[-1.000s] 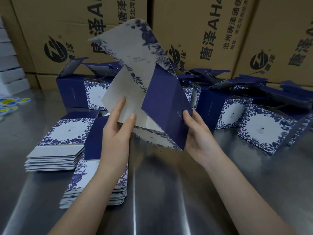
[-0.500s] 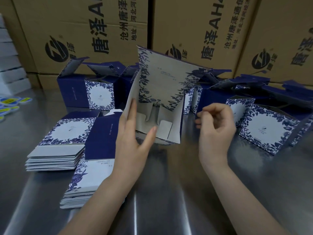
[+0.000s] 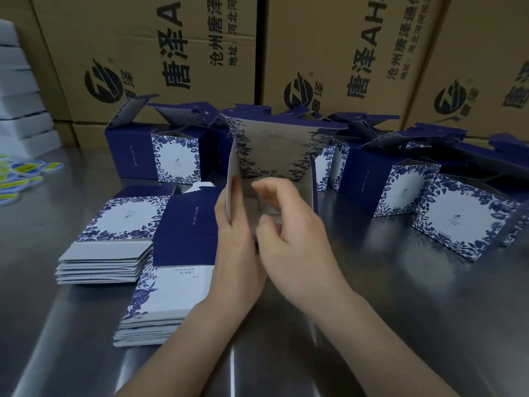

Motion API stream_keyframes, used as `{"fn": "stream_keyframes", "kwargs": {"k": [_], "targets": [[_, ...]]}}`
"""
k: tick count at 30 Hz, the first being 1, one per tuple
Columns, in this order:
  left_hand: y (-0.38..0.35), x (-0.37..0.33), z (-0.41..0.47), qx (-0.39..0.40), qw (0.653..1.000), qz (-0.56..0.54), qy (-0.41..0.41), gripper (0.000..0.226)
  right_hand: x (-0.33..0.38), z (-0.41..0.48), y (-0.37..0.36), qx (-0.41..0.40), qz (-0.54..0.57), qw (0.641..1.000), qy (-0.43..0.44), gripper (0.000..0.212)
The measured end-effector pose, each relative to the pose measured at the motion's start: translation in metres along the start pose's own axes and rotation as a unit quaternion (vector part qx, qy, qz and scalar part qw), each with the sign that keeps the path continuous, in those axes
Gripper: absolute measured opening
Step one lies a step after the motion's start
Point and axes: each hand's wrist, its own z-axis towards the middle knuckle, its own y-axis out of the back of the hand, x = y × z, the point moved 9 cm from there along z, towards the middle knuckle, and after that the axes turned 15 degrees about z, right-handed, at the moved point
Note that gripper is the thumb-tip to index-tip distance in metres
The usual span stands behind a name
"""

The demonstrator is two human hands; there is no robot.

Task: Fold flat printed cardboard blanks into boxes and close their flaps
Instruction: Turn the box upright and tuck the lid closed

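Observation:
A half-formed blue-and-white floral box (image 3: 272,150) stands on the steel table (image 3: 372,296) with its open end toward me. My left hand (image 3: 234,247) grips its left wall, thumb inside. My right hand (image 3: 289,233) reaches into the opening, fingers curled on an inner grey flap; motion blur hides the exact contact. Two stacks of flat blanks lie to the left: one (image 3: 111,242) further left, one (image 3: 171,267) beside my left wrist.
Several folded boxes with raised lids stand behind, such as one at the left (image 3: 154,156) and one at the right (image 3: 463,216). Large brown cartons (image 3: 329,53) form a wall at the back. Yellow-and-blue stickers (image 3: 20,173) lie at the far left edge.
The box has come down from the air onto the table. My right hand moved left from beside it into its open end. My left hand shifted onto the left wall.

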Motion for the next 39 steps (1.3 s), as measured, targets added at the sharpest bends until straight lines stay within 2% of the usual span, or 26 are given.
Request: {"fn": "stream_keyframes", "kwargs": {"k": [3, 7, 9, 12, 14, 16, 19, 22, 25, 29, 35, 39], "targets": [[0.003, 0.000, -0.003, -0.018, 0.997, -0.078, 0.008, 0.091, -0.020, 0.016, 0.010, -0.024, -0.009, 0.993, -0.118, 0.045], [0.006, -0.002, -0.005, -0.032, 0.994, -0.105, 0.018, 0.095, -0.027, 0.036, 0.037, -0.101, 0.013, 0.983, -0.154, 0.045], [0.004, -0.005, -0.006, -0.021, 0.994, -0.107, 0.029, 0.095, -0.029, 0.043, 0.042, -0.105, -0.036, 0.982, -0.154, 0.046], [0.004, -0.009, -0.009, -0.015, 0.991, -0.130, 0.030, 0.097, -0.045, 0.056, 0.029, -0.045, -0.154, 0.967, -0.198, 0.033], [0.010, -0.014, -0.011, -0.027, 0.992, -0.121, 0.011, 0.101, -0.063, 0.059, 0.016, 0.017, -0.216, 0.942, -0.255, 0.026], [0.014, -0.021, -0.013, -0.029, 0.993, -0.110, -0.012, 0.107, -0.078, 0.063, 0.010, 0.047, -0.285, 0.918, -0.273, 0.020], [0.015, -0.027, -0.015, -0.026, 0.993, -0.106, -0.031, 0.109, -0.087, 0.070, 0.009, 0.041, -0.359, 0.903, -0.232, 0.014], [0.016, -0.027, -0.015, -0.031, 0.992, -0.114, -0.036, 0.112, -0.090, 0.076, 0.007, 0.039, -0.411, 0.892, -0.182, 0.032], [0.019, -0.025, -0.013, -0.041, 0.991, -0.123, -0.029, 0.116, -0.090, 0.081, 0.001, 0.072, -0.444, 0.884, -0.129, 0.026], [0.019, -0.023, -0.013, -0.045, 0.991, -0.125, -0.029, 0.105, -0.082, 0.085, -0.003, 0.109, -0.514, 0.850, -0.040, 0.018], [0.016, -0.019, -0.012, -0.042, 0.991, -0.126, -0.011, 0.099, -0.079, 0.080, -0.019, 0.161, -0.551, 0.818, 0.038, 0.018], [0.017, -0.019, -0.012, -0.049, 0.992, -0.118, -0.008, 0.096, -0.076, 0.080, -0.024, 0.172, -0.537, 0.825, 0.048, 0.022]]}}
